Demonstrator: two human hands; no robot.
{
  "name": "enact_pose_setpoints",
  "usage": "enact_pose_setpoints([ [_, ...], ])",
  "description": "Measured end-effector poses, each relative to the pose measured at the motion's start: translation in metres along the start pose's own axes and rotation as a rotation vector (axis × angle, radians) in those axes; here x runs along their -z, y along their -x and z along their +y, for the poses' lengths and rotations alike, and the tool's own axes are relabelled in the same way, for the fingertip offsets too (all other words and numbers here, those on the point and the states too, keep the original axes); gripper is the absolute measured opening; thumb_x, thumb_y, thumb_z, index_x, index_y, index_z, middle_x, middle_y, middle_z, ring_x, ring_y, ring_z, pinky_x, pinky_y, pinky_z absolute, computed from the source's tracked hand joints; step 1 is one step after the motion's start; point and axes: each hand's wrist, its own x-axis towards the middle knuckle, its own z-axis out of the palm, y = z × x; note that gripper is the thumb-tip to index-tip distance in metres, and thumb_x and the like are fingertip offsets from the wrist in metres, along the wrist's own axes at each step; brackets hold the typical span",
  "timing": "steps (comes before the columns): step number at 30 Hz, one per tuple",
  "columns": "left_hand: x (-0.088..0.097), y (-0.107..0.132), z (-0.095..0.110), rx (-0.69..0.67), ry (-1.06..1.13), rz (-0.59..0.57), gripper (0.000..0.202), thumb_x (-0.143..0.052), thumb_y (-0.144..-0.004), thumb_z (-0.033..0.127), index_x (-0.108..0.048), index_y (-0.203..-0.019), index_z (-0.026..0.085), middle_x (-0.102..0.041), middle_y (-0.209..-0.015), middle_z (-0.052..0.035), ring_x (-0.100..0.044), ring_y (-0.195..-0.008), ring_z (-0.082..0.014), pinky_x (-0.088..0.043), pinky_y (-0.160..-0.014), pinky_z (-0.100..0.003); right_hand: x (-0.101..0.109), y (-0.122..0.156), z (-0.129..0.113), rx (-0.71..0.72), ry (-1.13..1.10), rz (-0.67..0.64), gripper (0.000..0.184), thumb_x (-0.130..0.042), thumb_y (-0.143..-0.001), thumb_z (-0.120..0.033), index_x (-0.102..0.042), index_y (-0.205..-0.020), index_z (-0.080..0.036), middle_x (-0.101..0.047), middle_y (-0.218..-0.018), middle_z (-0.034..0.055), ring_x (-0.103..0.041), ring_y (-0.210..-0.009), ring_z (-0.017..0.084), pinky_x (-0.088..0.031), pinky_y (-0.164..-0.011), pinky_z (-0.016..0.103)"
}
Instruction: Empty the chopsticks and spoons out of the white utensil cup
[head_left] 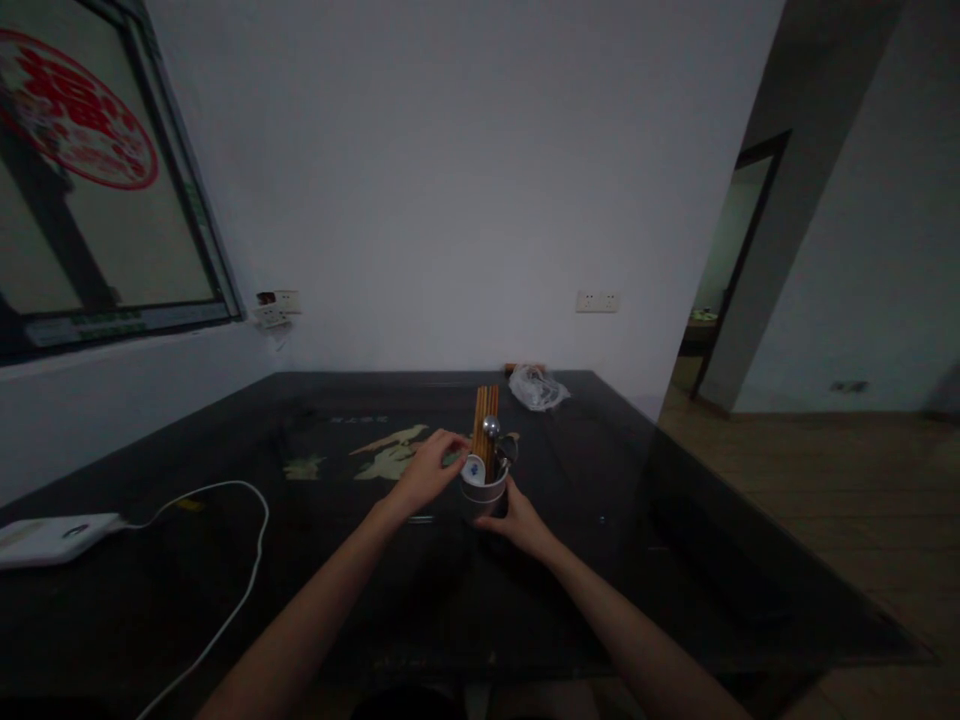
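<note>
At table centre, left hand [429, 468] fingers pinching a white spoon [473, 468] in the cup [484, 492]; right hand [521, 522] wrapping the cup's base. Chopsticks [485, 428] standing inside; plastic bag [537, 388] lying behind, white cable [240, 560] trailing far left.

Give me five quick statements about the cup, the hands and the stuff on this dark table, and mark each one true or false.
1. The right hand is at the side of the cup. True.
2. The cup lies tipped over and holds nothing. False: it stands upright with chopsticks and a metal utensil sticking up from it.
3. The left hand reaches in at the cup's rim. True.
4. The white cable runs to a white device on the left of the table. True.
5. The plastic bag sits right beside the cup. False: it lies apart, at the table's far edge near the wall.
</note>
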Motion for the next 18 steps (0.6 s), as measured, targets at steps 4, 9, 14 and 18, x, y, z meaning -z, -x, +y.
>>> enact_pose_setpoints([
  [4, -0.012, -0.003, -0.007, 0.032, 0.001, -0.003, 0.017, -0.057, -0.082, 0.032, -0.062, -0.087, 0.016, -0.058, -0.089, -0.0042, -0.056, -0.086, -0.0175, -0.046, -0.080, -0.032, 0.000, 0.000, -0.002, -0.009, -0.002, -0.011, 0.087, -0.082, -0.056, -0.031, -0.039, -0.130, -0.019, -0.054, -0.130, 0.0124, -0.048, -0.123, 0.028, -0.035, -0.104, 0.044],
  [9, -0.019, 0.001, -0.012, 0.060, 0.030, 0.018, 0.018, -0.056, -0.082, 0.032, -0.064, -0.082, 0.016, -0.056, -0.088, -0.0043, -0.056, -0.086, -0.0175, -0.045, -0.081, -0.032, -0.001, 0.001, -0.004, -0.002, -0.014, -0.011, 0.087, -0.082, -0.056, -0.031, -0.038, -0.131, -0.019, -0.054, -0.130, 0.0122, -0.049, -0.122, 0.027, -0.036, -0.104, 0.044],
  [14, -0.020, 0.000, -0.011, 0.059, 0.002, 0.037, 0.019, -0.056, -0.082, 0.033, -0.068, -0.081, 0.018, -0.054, -0.084, -0.0036, -0.055, -0.083, -0.0176, -0.045, -0.081, -0.033, -0.001, 0.000, -0.002, -0.007, -0.003, -0.004, 0.087, -0.082, -0.055, -0.031, -0.038, -0.129, -0.019, -0.054, -0.130, 0.0127, -0.049, -0.122, 0.027, -0.036, -0.104, 0.043],
  [18, -0.018, 0.001, -0.006, 0.033, -0.015, 0.064, 0.016, -0.058, -0.081, 0.031, -0.068, -0.077, 0.018, -0.052, -0.082, -0.0029, -0.054, -0.083, -0.0175, -0.045, -0.082, -0.033, -0.001, 0.000, -0.002, -0.010, -0.004, -0.012, 0.087, -0.082, -0.056, -0.031, -0.038, -0.129, -0.019, -0.054, -0.129, 0.0119, -0.049, -0.122, 0.027, -0.037, -0.104, 0.043],
])
